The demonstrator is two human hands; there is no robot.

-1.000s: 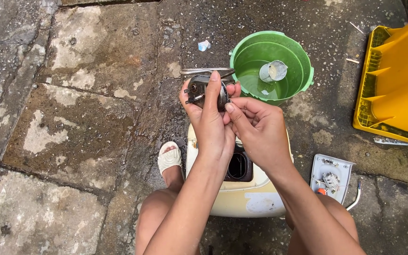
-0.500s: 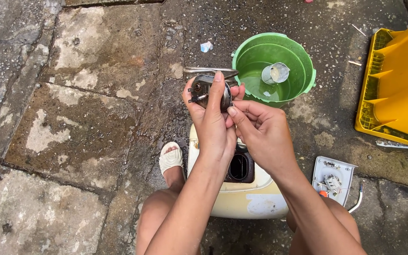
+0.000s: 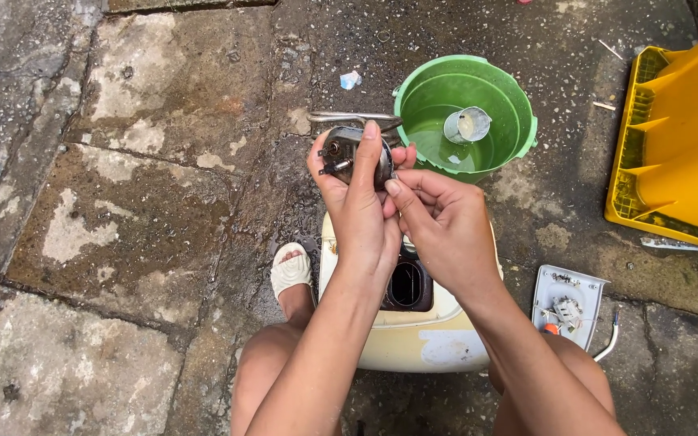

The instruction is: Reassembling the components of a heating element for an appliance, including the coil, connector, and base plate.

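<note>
Over wet stone paving (image 3: 123,210) beside a green bucket (image 3: 519,97), my left hand (image 3: 361,206) grips a round metal part (image 3: 341,153) while my right hand (image 3: 442,222) pinches its edge.

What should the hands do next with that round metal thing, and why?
Probably keep the left hand gripping the round metal part while the right hand picks at its edge: the right fingers already pinch there, above the cream appliance.
</note>
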